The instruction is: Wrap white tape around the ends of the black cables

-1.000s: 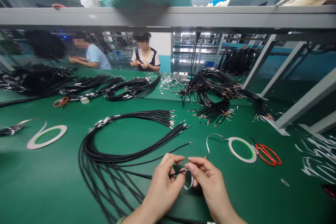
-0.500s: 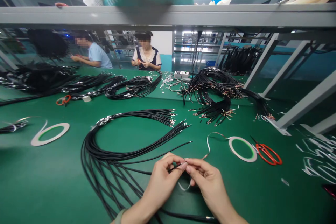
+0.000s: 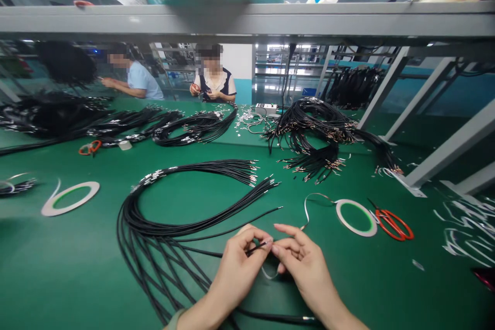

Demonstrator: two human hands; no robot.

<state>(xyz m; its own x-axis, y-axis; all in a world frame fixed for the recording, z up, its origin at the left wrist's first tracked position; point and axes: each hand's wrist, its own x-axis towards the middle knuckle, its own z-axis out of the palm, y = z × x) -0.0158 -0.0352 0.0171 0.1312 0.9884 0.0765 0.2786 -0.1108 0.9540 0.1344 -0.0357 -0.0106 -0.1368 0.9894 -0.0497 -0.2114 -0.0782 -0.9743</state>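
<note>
Here, black cable (image 3: 257, 248) in left hand (image 3: 243, 264), right hand (image 3: 304, 262) alongside, its grip unclear.

One head-worn camera looks forward and down, from close above the left hand (image 3: 240, 264) and right hand (image 3: 305, 263), across the green table (image 3: 77, 258).

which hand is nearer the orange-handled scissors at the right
Right: the right hand lies left of the orange-handled scissors, nearer the camera; the left hand is farther left.
</note>
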